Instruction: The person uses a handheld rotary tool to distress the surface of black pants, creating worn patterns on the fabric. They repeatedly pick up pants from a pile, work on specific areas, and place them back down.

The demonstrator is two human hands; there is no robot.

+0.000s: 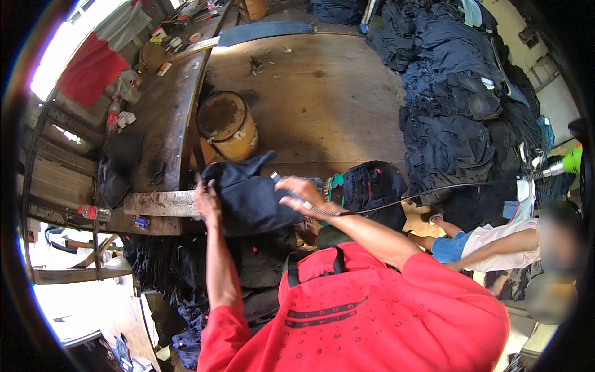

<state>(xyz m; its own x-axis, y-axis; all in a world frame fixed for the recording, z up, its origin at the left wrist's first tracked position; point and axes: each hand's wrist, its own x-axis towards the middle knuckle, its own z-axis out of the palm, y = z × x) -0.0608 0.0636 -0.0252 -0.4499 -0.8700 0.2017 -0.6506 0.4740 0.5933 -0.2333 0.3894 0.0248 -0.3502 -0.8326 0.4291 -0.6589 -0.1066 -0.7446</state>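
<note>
A dark denim garment [251,201], perhaps trousers, is stretched over a narrow board [161,203] in front of me. My left hand [209,201] grips the garment's left side, where it meets the bare end of the board. In my right hand [304,195] is a slim rotary handpiece [310,207], its tip just above the cloth. From its rear a black flexible shaft [427,193] runs right to a green power tool [565,162]. Whether the tip touches the denim, I cannot tell.
Dark jeans [446,111] are heaped high at the right, and more dark garments [186,266] hang below the board. A rusty yellow drum [229,127] stands beyond the cloth. At the right another person [496,248] sits near the shaft. A bottle [93,212] lies at the left.
</note>
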